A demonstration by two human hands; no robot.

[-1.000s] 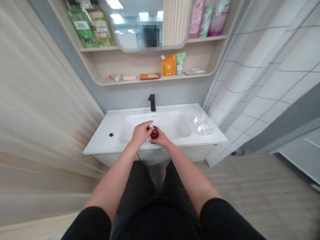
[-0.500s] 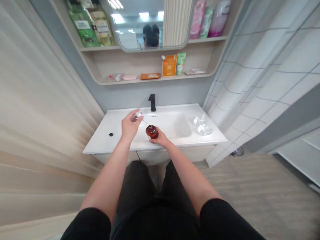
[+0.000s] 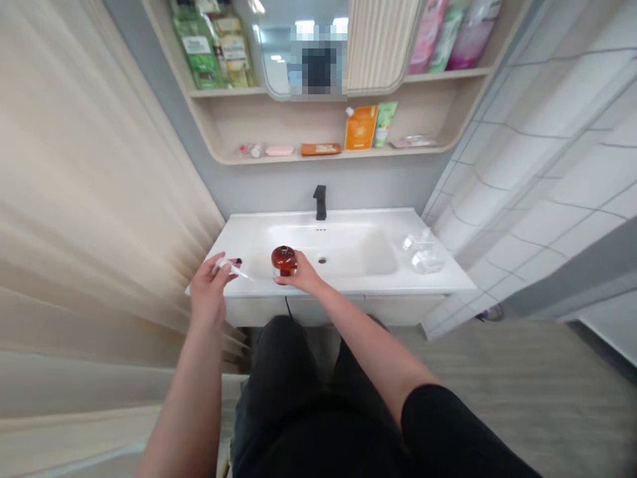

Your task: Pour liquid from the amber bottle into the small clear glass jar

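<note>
Left hand (image 3: 209, 287) fingers pinch white pump with dip tube (image 3: 231, 268); right hand (image 3: 301, 275) fingers grasp amber bottle (image 3: 284, 260), 6 o'clock from faucet (image 3: 320, 202). Risk: tube drips; slipped grip tips bottle.

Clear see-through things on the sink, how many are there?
2: the back clear thing and the front clear thing, both on the right end of the white washbasin. They sit close together and are see-through, so another could be hidden.
</note>
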